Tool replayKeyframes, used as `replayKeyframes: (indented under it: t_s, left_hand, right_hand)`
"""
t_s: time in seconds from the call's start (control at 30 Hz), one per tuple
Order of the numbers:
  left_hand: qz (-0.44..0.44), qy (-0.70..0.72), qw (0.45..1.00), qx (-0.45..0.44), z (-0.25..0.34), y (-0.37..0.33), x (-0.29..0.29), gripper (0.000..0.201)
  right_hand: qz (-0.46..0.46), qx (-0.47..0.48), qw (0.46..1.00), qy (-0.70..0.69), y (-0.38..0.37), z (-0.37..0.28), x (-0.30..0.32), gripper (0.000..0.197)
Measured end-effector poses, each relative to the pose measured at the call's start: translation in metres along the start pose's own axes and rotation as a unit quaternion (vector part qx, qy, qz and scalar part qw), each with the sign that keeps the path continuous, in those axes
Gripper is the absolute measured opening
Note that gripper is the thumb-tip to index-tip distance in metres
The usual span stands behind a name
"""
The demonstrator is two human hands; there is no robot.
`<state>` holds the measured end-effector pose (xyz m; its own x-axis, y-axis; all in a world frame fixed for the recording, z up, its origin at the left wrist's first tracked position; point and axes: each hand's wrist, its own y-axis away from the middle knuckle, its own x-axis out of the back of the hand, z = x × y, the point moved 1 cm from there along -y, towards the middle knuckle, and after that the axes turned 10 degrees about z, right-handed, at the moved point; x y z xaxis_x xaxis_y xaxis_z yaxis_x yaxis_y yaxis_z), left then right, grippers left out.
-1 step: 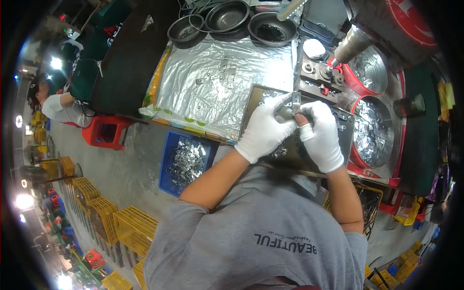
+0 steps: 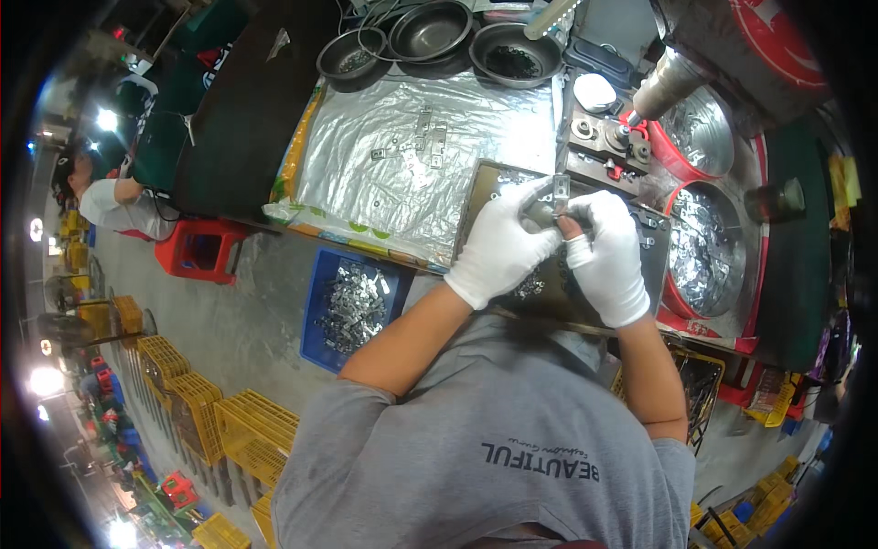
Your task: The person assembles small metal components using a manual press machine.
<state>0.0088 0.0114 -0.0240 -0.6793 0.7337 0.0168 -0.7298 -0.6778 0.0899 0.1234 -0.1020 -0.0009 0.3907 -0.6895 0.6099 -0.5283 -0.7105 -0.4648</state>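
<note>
White-gloved left hand [image 2: 512,242] and white-gloved right hand [image 2: 605,261], fingers nearly closed, together pinch a flat silver metal plate [image 2: 561,188] at their twelve o'clock; light, steady fingertips should prevent slipping.

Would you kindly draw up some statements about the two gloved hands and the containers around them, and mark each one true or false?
1. The left hand and the right hand both wear white gloves. True.
2. Both hands are empty. False: a small metal piece is held at the fingertips.
3. The bin of metal parts left of the left forearm is yellow. False: it is blue.
4. The nearer red-rimmed pan, right of the right hand, holds shiny metal pieces. True.
5. The plastic stool at the left is green. False: it is red.
</note>
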Motion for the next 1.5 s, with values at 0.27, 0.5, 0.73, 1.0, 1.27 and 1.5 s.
replayKeyframes:
  t_s: [0.27,0.5,0.73,1.0,1.27,1.5]
  left_hand:
    - [-0.013,0.027,1.000,0.004,0.003,0.000,-0.003,0.056]
    - [0.009,-0.005,1.000,-0.003,0.004,0.003,-0.004,0.057]
    - [0.012,0.023,1.000,0.011,0.006,0.001,-0.001,0.058]
    - [0.039,0.067,0.997,0.020,-0.002,-0.008,0.001,0.058]
    - [0.058,0.066,0.996,0.033,0.010,-0.005,0.000,0.058]
    - [0.045,0.067,0.996,0.033,0.007,-0.005,0.002,0.058]
  right_hand:
    - [0.047,-0.150,0.982,-0.106,0.003,-0.004,-0.001,0.011]
    - [0.100,0.113,0.988,0.030,-0.001,-0.002,0.002,0.015]
    - [0.103,0.048,0.993,-0.037,0.002,0.002,0.004,0.021]
    - [0.039,0.102,0.992,0.069,0.011,-0.007,0.009,0.021]
    - [0.065,0.126,0.987,0.071,0.011,-0.014,0.005,0.022]
    - [0.046,0.062,0.997,0.009,0.015,-0.008,0.001,0.021]
